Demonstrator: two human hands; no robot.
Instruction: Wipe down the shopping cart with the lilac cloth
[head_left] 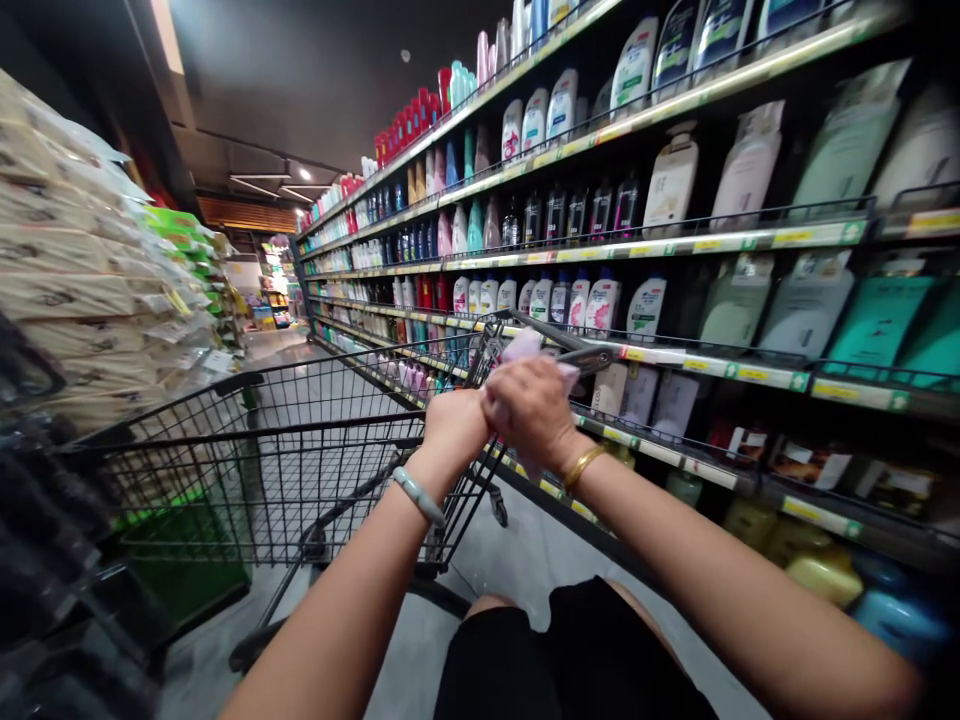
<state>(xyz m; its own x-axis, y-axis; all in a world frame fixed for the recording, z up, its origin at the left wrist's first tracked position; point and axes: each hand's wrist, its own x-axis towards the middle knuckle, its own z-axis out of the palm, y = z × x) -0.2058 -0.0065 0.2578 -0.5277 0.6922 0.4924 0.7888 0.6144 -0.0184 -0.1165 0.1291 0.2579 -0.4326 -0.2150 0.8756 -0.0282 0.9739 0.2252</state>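
Note:
My left hand and my right hand are raised together in front of me, side by side and touching. Both are closed. Between their fingers is a pale pink, crumpled piece that looks like a thin bag or tissue; I cannot tell which. A pale bangle is on the left wrist, a gold one on the right. Just beyond the hands stands a black wire shopping cart, its handle corner close to my right hand.
Long shelves of bottles and refill pouches run along the right side of the aisle. Stacked packs of tissue line the left. The aisle floor stretches ahead toward more displays.

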